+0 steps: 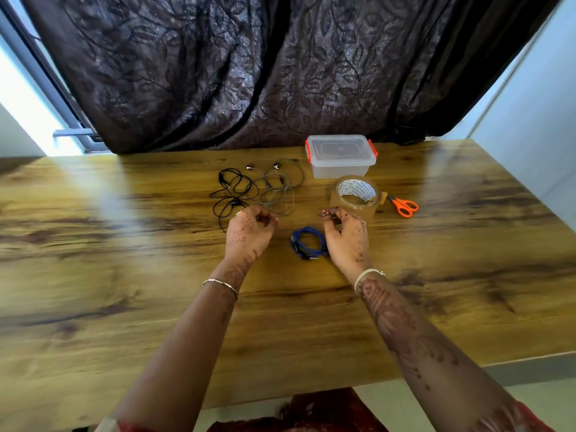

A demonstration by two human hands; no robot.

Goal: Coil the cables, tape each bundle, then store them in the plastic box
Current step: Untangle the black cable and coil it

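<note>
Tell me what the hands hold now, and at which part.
It cannot be told: the left hand and the right hand have curled fingers, but no held thing shows clearly.

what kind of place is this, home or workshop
Most likely a room in a home, not a workshop: a wood-grain table stands against a dark leaf-patterned curtain beside a bright window, with a tape roll and orange scissors as tools.

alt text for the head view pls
Left hand and right hand hover, fingers curled, flanking a coiled blue cable on a wooden table. Beyond lie a loose black cable and grey cable, a tape roll, orange scissors and a lidded plastic box.
</note>
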